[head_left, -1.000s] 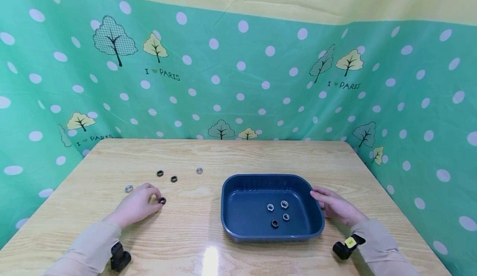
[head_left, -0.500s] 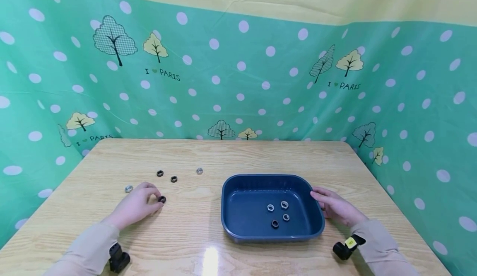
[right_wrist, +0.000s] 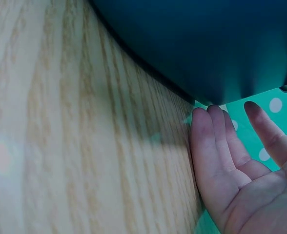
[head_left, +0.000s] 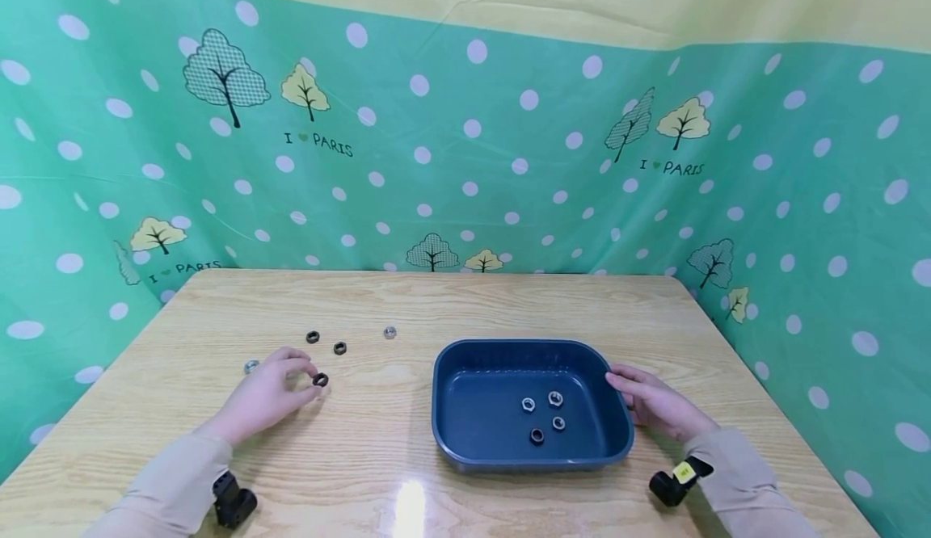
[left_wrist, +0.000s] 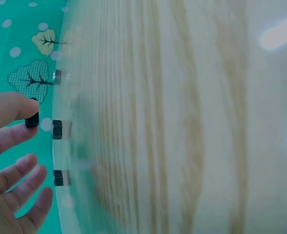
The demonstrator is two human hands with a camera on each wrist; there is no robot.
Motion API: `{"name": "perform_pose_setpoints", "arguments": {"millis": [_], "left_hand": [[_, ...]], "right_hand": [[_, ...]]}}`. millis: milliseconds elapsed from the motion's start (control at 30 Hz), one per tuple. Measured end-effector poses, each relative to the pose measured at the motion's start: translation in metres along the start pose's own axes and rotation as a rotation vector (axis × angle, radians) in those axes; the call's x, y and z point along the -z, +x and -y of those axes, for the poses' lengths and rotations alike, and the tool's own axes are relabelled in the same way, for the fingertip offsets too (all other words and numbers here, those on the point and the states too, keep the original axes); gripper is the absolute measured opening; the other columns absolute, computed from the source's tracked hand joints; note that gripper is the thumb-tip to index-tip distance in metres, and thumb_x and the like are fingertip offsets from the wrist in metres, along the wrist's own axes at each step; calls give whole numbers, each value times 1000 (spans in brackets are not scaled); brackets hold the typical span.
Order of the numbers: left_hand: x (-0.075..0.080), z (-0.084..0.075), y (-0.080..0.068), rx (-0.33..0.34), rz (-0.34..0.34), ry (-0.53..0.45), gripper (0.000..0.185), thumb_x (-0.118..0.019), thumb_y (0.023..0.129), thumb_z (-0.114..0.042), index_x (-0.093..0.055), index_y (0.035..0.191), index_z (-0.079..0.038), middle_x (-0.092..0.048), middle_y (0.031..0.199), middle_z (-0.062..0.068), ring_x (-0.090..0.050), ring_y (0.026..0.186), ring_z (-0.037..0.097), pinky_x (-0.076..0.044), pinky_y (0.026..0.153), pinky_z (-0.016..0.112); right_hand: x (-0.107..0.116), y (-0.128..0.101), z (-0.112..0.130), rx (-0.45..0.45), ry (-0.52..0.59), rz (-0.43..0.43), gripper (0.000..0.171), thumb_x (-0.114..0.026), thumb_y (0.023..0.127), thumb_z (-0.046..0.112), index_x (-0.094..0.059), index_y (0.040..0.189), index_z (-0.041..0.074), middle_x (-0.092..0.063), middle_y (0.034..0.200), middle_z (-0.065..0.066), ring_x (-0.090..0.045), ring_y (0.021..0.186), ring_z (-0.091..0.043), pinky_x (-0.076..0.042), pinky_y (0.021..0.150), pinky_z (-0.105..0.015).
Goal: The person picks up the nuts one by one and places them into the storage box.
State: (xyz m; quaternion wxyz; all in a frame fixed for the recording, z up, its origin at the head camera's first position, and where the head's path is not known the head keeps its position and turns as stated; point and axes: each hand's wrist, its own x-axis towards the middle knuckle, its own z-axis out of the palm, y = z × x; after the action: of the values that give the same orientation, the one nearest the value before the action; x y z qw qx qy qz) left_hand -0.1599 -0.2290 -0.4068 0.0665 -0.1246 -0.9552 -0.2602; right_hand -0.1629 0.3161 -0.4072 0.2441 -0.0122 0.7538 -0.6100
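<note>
My left hand (head_left: 265,397) pinches a black hex nut (head_left: 320,380) between thumb and fingers, a little above the wooden table. In the left wrist view this nut (left_wrist: 32,114) sits between the thumb and a fingertip, the other fingers spread loosely. Beyond the hand lie two more black nuts (head_left: 313,337) and a silver nut (head_left: 389,333). Another silver nut (head_left: 251,367) is partly hidden behind the hand. My right hand (head_left: 658,405) touches the right side of a dark blue tray (head_left: 465,464), fingers (right_wrist: 204,141) fairly straight against its outer wall. Inside are several nuts, silver (head_left: 556,398) and black (head_left: 537,436).
The wooden table (head_left: 364,441) reaches back to a green dotted curtain (head_left: 465,158), which also hangs along both sides. A black camera (head_left: 234,502) is strapped to the left wrist and another camera (head_left: 672,485) to the right wrist.
My left hand has raised the black nut off the table and moved it slightly away from me. The right hand and the tray have stayed where they were.
</note>
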Motion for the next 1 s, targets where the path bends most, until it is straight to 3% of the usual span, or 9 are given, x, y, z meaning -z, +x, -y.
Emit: {"name": "perform_pose_setpoints", "arguments": {"millis": [600, 1000], "left_hand": [[-1, -17, 4, -57, -49, -103, 18, -73, 79, -12, -68, 95, -6, -57, 118, 19, -55, 108, 41, -49, 88, 53], [1, -33, 4, -79, -73, -151, 17, -75, 77, -8, -68, 92, -6, -57, 116, 18, -56, 106, 37, -51, 85, 49]], "right_hand": [[1, 0, 0, -6, 12, -1, 78, -47, 98, 37, -5, 144, -11, -61, 122, -6, -63, 98, -9, -51, 90, -41], [-3, 0, -1, -28, -17, -46, 78, -46, 98, 37, -6, 145, -10, -50, 134, -23, -62, 103, -14, -49, 92, -45]]}}
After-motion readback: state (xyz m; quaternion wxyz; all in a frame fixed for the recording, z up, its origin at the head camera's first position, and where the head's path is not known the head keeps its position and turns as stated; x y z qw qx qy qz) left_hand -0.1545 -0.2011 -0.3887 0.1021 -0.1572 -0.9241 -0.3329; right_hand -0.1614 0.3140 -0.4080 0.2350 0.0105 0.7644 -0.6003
